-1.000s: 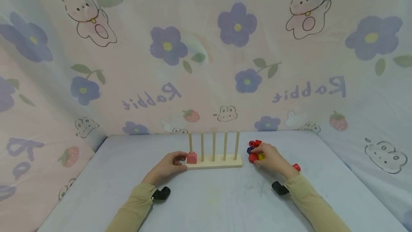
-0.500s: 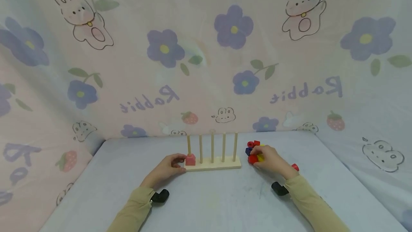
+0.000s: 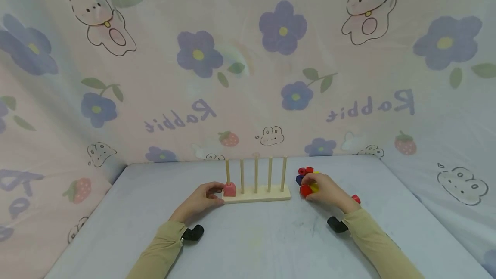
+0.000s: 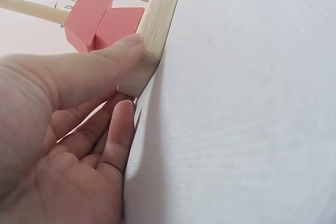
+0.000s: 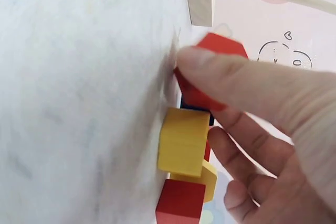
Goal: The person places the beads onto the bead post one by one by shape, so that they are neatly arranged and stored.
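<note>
A pale wooden peg stand [image 3: 257, 199] with several upright pegs stands on the table, two pinkish-red blocks [image 3: 230, 190] stacked on its leftmost peg. My left hand [image 3: 200, 200] grips the stand's left end. In the left wrist view its thumb [image 4: 100, 66] lies on the base's corner, the other fingers bent around the end. To the right of the stand, my right hand [image 3: 326, 191] pinches a red many-sided block [image 5: 220, 44] by thumb and fingers. That block is tilted; the thumb covers part of it. Beneath the hand, a yellow cube [image 5: 184, 142] sits close by.
Around the right hand lie a dark blue block [image 3: 299, 179], small red blocks [image 3: 309, 170] and another yellow block [image 5: 209, 182]. A separate red block [image 3: 356, 199] rests behind the right wrist. A patterned cloth [image 3: 248, 98] hangs behind the white table [image 3: 255, 244].
The red block at my right fingertips has tipped slightly, showing a more angular outline. My left hand stays at the stand's end. The head view has shifted a little.
</note>
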`<state>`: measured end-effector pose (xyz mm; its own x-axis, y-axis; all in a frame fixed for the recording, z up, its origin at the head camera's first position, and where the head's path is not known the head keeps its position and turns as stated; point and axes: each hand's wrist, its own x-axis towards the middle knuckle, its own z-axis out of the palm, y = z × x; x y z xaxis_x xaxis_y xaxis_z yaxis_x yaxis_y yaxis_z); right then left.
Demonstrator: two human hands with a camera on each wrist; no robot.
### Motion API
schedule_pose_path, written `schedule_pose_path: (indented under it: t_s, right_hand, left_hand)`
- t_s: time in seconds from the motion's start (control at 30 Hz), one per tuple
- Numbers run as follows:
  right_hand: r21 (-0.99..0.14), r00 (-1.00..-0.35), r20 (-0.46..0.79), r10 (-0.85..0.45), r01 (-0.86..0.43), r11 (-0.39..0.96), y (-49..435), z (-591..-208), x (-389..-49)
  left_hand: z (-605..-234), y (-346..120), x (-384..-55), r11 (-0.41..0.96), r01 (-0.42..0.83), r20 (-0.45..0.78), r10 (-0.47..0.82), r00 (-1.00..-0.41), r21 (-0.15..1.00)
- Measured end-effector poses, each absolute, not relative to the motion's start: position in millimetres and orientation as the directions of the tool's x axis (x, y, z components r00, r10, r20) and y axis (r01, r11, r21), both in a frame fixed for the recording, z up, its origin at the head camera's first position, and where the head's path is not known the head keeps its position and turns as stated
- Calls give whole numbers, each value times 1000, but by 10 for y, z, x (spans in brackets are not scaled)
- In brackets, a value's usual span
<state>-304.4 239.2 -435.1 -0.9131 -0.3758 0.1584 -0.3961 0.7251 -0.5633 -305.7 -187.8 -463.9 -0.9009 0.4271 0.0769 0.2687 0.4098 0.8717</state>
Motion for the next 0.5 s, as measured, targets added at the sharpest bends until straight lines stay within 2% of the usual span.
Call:
schedule_pose_path:
  t_s: [0.27, 0.5]
  right_hand:
    - [-584, -903, 171, -393, -414, 698, 2416, -4337, -3030]
    - [-636, -888, 245, -390, -451, 626, 2427, -4185, -3010]
  left_hand:
    - [-4635, -1884, -3049, 435, 264, 63, 424, -904, 861]
    - [-4641, -1861, -3054, 435, 261, 68, 411, -909, 862]
